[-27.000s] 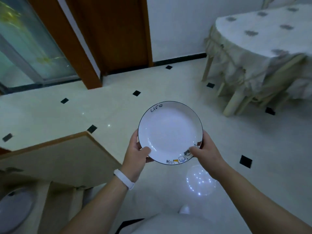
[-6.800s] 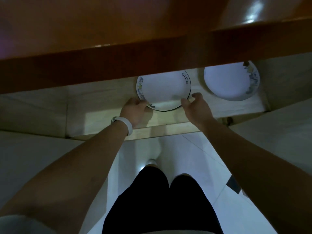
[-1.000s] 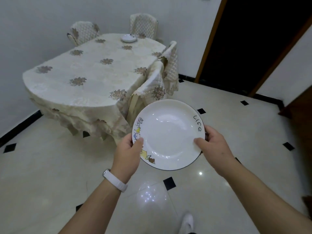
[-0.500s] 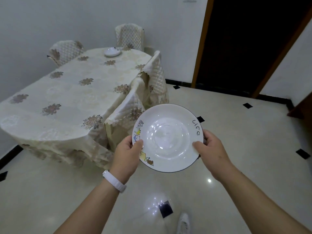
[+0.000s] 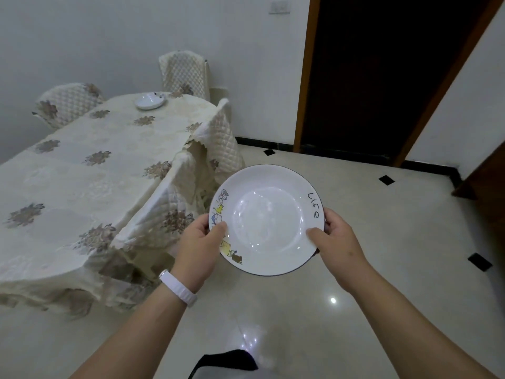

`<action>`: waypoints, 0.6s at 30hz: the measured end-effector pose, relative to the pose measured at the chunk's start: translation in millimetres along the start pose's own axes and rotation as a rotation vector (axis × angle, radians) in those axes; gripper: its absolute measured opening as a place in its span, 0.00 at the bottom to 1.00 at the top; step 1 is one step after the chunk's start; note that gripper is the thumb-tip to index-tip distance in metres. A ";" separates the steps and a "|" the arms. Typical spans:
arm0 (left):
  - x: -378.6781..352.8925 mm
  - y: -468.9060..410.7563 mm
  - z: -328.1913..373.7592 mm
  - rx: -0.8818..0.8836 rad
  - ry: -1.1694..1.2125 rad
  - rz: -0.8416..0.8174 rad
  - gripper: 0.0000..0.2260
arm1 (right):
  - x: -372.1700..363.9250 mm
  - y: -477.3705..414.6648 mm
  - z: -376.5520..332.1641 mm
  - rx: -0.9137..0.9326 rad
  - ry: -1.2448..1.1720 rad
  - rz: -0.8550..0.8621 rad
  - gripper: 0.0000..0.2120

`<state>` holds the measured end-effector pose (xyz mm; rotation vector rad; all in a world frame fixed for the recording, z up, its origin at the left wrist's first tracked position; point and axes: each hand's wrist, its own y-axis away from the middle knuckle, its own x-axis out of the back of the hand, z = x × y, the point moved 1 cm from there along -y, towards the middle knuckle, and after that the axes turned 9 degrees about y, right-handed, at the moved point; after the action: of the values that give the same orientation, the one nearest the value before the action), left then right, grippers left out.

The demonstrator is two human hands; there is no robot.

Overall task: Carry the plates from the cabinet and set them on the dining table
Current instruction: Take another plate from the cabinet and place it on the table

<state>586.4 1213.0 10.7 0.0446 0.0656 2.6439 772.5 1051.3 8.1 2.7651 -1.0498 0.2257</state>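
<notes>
Plate (image 5: pixel 266 220) carried closer to dining table (image 5: pixel 68 187) than before

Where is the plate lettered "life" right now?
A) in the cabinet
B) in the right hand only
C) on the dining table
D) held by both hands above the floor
D: left hand and right hand each grip the plate at its rim, floor tiles beneath.

The only thing to read here is the handwritten word "Life", in black along the right-hand rim of the white plate (image 5: pixel 266 220). Nothing else in the room carries legible writing.
</notes>
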 end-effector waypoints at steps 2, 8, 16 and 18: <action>-13.7 -17.6 -1.8 0.012 -0.008 -0.014 0.08 | 8.3 -14.4 5.4 -0.017 -0.004 0.016 0.17; -54.5 -88.5 -16.6 0.046 -0.008 -0.076 0.07 | 33.1 -78.6 17.3 -0.068 0.027 0.077 0.16; -106.6 -216.1 -17.2 0.064 0.035 -0.161 0.11 | 50.4 -197.4 6.6 -0.115 0.061 0.144 0.16; -117.6 -249.1 -10.7 0.071 0.026 -0.170 0.11 | 54.1 -230.0 -3.8 -0.114 0.071 0.160 0.17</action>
<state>807.7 1375.2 -15.9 0.0272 0.1649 2.4717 965.9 1186.8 -2.4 2.5560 -1.2263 0.2745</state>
